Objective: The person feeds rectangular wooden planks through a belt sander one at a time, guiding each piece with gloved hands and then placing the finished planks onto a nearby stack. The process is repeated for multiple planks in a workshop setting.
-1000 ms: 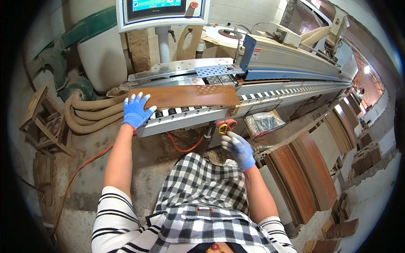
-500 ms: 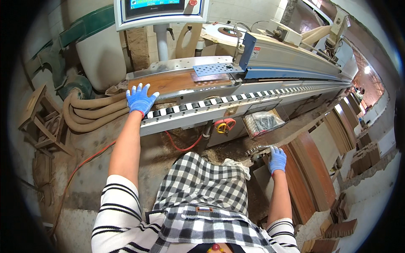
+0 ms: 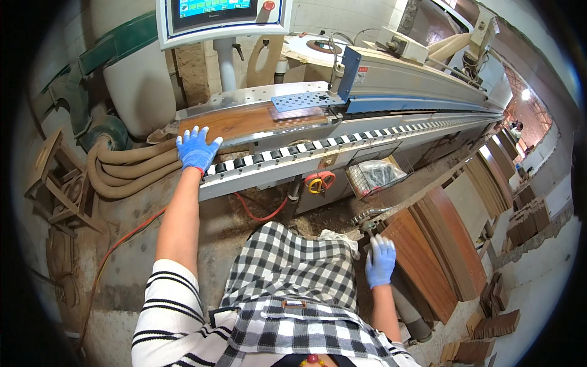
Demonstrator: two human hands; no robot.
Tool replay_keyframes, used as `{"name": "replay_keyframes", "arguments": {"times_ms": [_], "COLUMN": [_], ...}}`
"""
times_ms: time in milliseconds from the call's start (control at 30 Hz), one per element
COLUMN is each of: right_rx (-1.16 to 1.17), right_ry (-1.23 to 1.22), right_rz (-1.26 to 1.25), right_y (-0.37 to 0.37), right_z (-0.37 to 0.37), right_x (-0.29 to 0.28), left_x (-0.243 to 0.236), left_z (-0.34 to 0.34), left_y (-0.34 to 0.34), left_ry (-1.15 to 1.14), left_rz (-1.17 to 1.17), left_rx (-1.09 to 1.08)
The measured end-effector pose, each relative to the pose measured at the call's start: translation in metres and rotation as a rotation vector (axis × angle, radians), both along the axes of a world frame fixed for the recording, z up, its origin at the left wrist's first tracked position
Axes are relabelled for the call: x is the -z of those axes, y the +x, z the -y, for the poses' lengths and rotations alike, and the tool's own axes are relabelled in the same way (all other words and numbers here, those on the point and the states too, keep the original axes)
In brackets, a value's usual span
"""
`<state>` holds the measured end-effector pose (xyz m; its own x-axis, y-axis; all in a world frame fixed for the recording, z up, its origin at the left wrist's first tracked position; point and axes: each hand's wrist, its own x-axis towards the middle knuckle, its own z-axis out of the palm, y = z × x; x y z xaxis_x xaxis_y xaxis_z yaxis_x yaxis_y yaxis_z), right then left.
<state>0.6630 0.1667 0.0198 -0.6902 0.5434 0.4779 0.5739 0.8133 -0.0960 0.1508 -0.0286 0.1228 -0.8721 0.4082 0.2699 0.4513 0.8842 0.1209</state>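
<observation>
My left hand [image 3: 199, 150], in a blue glove with pale fingertips, lies spread on the near left end of a brown wood-grain board [image 3: 235, 122]. The board lies flat on the machine bed, its right end beneath a blue perforated plate [image 3: 299, 101]. Along the front of the bed runs a black-and-white roller track [image 3: 293, 149], just right of my left wrist. My right hand [image 3: 380, 263], gloved alike, hangs low at my right side with its fingers stretched out and nothing visible in it. Beside it leans a stack of brown panels [image 3: 422, 263].
A control screen [image 3: 214, 9] stands at the back. Ribbed hoses [image 3: 131, 168] and a wooden stool [image 3: 58, 177] are at the left. A wire basket [image 3: 376, 177] and yellow-and-red tape rolls [image 3: 318, 182] hang on the machine front. More panels [image 3: 486, 183] lean farther right.
My right hand has come down and closer to my body, away from the upper edge of the leaning panels. My left hand stays spread on the board. The view has shifted slightly.
</observation>
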Motion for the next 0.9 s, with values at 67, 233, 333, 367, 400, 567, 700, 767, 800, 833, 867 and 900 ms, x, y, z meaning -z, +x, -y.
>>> {"name": "replay_keyframes", "arguments": {"times_ms": [67,233,333,367,400,567,700,767,800,833,867,900], "right_rx": [0.038,0.492,0.610,0.640,0.659,0.610,0.588,0.579,0.575,0.571,0.566,0.564], "right_ry": [-0.134,-1.404,-1.387,-1.362,-1.313,-1.330,-1.387,-1.394,-1.407,-1.419,-1.432,-1.427], "right_rz": [-0.105,-1.246,-1.770,-1.866,-1.843,-1.758,-1.766,-1.775,-1.777,-1.778,-1.779,-1.776], "right_y": [0.014,0.088,0.122,0.132,0.134,0.131,0.110,0.109,0.112,0.115,0.116,0.116], "right_z": [0.018,-0.004,-0.012,-0.019,-0.022,-0.018,-0.008,-0.008,-0.008,-0.008,-0.008,-0.008], "right_x": [0.011,0.076,0.071,0.074,0.076,0.077,0.070,0.070,0.073,0.074,0.075,0.075], "left_x": [-0.001,0.000,0.002,0.003,0.004,0.007,0.009,0.009,0.009,0.009,0.010,0.010], "left_z": [-0.001,0.000,0.002,0.002,0.001,0.004,0.007,0.009,0.010,0.011,0.012,0.014], "left_y": [0.001,0.001,0.000,-0.001,-0.001,-0.001,0.000,0.000,0.000,-0.001,-0.002,-0.003], "left_ry": [0.004,-0.008,0.001,0.005,0.014,0.045,0.053,0.060,0.062,0.065,0.069,0.072], "left_rz": [0.004,-0.004,-0.014,-0.019,-0.030,-0.059,-0.063,-0.062,-0.057,-0.051,-0.045,-0.043], "left_rx": [0.006,0.010,0.018,0.022,0.026,0.034,0.020,0.002,-0.006,-0.015,-0.024,-0.032]}}
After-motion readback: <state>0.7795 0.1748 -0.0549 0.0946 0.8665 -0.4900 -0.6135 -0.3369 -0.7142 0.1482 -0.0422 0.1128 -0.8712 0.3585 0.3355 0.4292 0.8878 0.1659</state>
